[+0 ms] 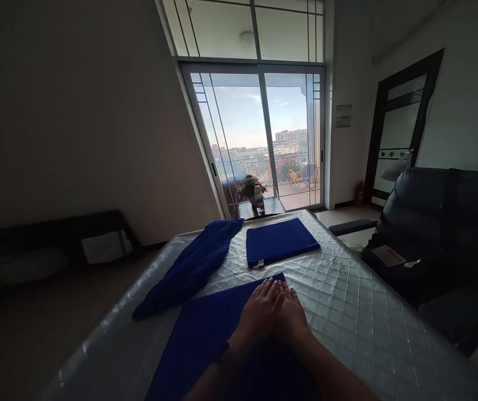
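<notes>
A blue cloth [197, 340] lies spread out flat in front of me. Both hands rest palm down near its far right corner, side by side and touching. My left hand [257, 312] is open, its fingers stretched out over the cloth. Beside it my right hand [292, 312] also lies flat and open, its thumb close against the left hand. Beyond them sits a neatly folded blue cloth [282, 240] with a small white label [260, 263] at its near edge. To the left a crumpled blue cloth [192, 264] lies loosely bunched.
A silvery quilted cover [347, 301] spreads over the table. Behind it, a small dark table [242, 210] holds a plastic bottle [259, 199] and a potted plant [249, 186], before glass sliding doors [239, 122]. A black armchair [443, 217] stands at the right.
</notes>
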Demonstrator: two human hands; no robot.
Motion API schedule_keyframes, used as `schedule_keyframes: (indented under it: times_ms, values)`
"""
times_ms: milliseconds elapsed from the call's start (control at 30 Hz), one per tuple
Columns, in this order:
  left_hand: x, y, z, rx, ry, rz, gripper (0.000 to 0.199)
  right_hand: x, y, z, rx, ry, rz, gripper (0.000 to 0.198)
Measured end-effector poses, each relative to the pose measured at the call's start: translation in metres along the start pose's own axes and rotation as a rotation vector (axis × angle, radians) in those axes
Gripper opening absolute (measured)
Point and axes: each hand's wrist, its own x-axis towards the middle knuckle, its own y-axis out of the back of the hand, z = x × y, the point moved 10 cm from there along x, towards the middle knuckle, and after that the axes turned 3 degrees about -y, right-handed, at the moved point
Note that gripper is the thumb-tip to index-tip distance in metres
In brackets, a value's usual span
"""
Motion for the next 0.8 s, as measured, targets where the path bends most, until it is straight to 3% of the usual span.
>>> schedule_keyframes:
  times_ms: [133, 300, 400, 533, 667, 800]
  values:
    - [0.009, -0.020, -0.004, -0.028, -0.015, 0.023, 0.050, 0.001, -0.001, 0.000, -0.016, 0.014, 0.012, 0.066]
    - [-0.010, -0.020, -0.011, -0.008, -0.036, -0.022, 0.053, 0.002, 0.000, 0.002, -0.022, -0.016, -0.004, 0.064]
    - [-0.037, -0.014, -0.043, 0.001, 0.133, -0.085, 0.062, 0.002, 0.001, 0.003, -0.013, -0.053, -0.008, 0.064]
    - [-0.094, -0.002, -0.107, 0.034, 0.294, -0.150, 0.069, 0.003, 0.002, 0.003, -0.017, -0.078, 0.010, 0.066]
    - [-0.146, 0.014, -0.170, 0.074, 0.437, -0.119, 0.071, 0.004, 0.000, 0.001, -0.034, -0.074, 0.014, 0.067]
    - [-0.163, 0.021, -0.189, 0.092, 0.497, -0.064, 0.069, 0.005, -0.002, 0.001, -0.065, -0.079, 0.010, 0.067]
